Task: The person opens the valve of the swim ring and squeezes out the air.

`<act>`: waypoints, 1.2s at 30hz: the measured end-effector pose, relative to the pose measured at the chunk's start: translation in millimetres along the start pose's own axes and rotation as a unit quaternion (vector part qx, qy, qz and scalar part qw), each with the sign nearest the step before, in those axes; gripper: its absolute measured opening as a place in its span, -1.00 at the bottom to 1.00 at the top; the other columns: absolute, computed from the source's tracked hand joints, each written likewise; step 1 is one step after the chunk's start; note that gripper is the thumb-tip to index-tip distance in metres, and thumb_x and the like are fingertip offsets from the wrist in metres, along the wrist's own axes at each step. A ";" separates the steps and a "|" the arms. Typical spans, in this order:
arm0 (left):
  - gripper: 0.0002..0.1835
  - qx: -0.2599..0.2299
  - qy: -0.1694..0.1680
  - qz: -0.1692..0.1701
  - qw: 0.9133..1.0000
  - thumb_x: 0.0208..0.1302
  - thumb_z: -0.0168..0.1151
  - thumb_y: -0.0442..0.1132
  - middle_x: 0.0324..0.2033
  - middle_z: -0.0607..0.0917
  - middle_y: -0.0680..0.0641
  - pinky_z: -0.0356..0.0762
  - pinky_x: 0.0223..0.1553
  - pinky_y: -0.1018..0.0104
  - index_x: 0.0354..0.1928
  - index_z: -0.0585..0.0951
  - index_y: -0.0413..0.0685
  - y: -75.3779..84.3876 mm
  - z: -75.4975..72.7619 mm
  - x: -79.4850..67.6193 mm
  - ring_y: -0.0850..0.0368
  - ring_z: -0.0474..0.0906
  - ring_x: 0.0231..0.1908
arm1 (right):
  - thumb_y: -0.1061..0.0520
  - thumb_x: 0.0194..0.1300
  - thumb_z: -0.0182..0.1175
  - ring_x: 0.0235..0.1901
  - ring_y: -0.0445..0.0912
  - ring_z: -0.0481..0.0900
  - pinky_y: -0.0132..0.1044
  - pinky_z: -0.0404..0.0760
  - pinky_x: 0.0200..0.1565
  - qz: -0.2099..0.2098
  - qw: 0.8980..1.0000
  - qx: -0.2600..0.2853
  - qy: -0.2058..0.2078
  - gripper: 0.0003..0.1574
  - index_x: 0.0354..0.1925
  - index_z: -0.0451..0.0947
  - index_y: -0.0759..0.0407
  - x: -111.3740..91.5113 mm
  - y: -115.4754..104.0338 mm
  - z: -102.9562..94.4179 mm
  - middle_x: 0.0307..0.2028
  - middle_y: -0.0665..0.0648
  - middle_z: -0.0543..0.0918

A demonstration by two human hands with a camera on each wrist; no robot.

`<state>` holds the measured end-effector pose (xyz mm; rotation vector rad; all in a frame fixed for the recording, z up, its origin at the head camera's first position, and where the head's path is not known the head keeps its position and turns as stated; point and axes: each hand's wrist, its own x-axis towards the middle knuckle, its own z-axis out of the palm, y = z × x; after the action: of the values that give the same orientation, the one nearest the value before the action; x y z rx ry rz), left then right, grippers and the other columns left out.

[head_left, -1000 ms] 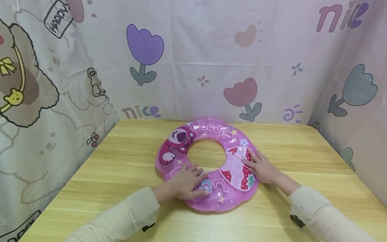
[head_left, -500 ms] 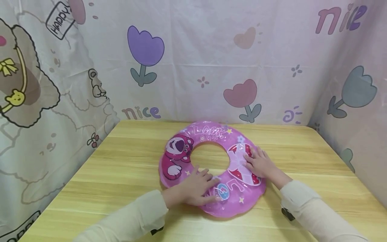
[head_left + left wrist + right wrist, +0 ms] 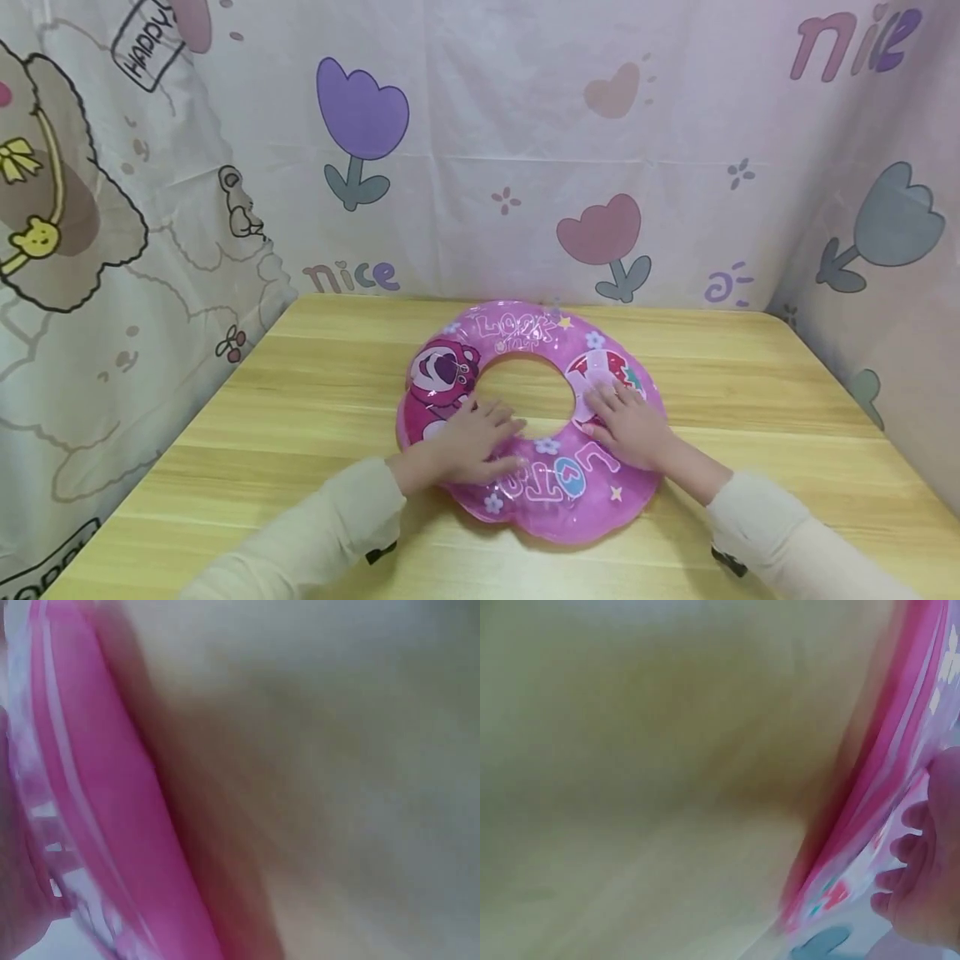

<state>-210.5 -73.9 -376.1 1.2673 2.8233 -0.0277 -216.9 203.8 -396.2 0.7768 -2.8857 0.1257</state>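
Observation:
A pink inflated swim ring (image 3: 534, 342) printed with a bear, strawberries and letters lies flat on the wooden table (image 3: 315, 392). My left hand (image 3: 472, 440) rests flat on the ring's near left part, fingers spread and straight. On the near right part lies my right hand (image 3: 626, 423), also flat with fingers spread. The left wrist view shows the ring's pink edge (image 3: 112, 825), blurred, beside the table. In the right wrist view the ring's edge (image 3: 885, 787) and my right hand's fingers (image 3: 911, 847) show at the right.
A printed cloth (image 3: 525, 142) with tulips and cartoon animals hangs behind the table and along both sides. The table's far edge meets the cloth right behind the ring. Bare wood lies left and right of the ring.
The ring has turned under my hands: the strawberry print has swung toward the far right and the letters have come round to the near side. Both hands have shifted with it.

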 end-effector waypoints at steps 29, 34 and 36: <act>-0.43 -0.020 -0.021 -0.045 0.999 0.33 -0.18 0.24 0.17 0.53 -0.08 -0.22 0.33 -0.33 0.19 0.46 0.07 -30.0 -3.3 -8.2 -0.23 0.13 0.35 | -0.25 0.32 -0.04 0.36 0.39 -0.07 0.37 -0.11 0.28 0.032 0.994 0.083 -0.069 -0.21 0.35 0.19 0.16 -21.7 -29.8 7.7 0.38 0.41 0.05; -0.44 -0.029 -0.014 -0.041 0.999 0.34 -0.19 0.23 0.14 0.55 -0.06 -0.18 0.34 -0.31 0.18 0.47 0.08 -25.7 -5.1 -8.5 -0.17 0.24 0.31 | -0.21 0.34 -0.03 0.37 0.40 -0.13 0.34 -0.14 0.30 0.019 0.993 0.088 -0.076 -0.23 0.34 0.20 0.19 -14.7 -10.9 5.3 0.39 0.45 0.00; -0.44 -0.036 -0.006 -0.035 0.999 0.34 -0.18 0.23 0.10 0.58 -0.05 -0.14 0.33 -0.31 0.17 0.48 0.07 -22.7 -6.2 -8.1 -0.11 0.33 0.26 | -0.19 0.35 -0.03 0.37 0.40 -0.15 0.34 -0.16 0.31 0.020 0.993 0.093 -0.077 -0.24 0.34 0.19 0.20 -12.3 -4.1 4.2 0.38 0.46 -0.01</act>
<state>-222.2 -94.8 -369.5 1.1505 2.8289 0.0633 -204.8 205.8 -402.2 0.7900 -3.0691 0.3601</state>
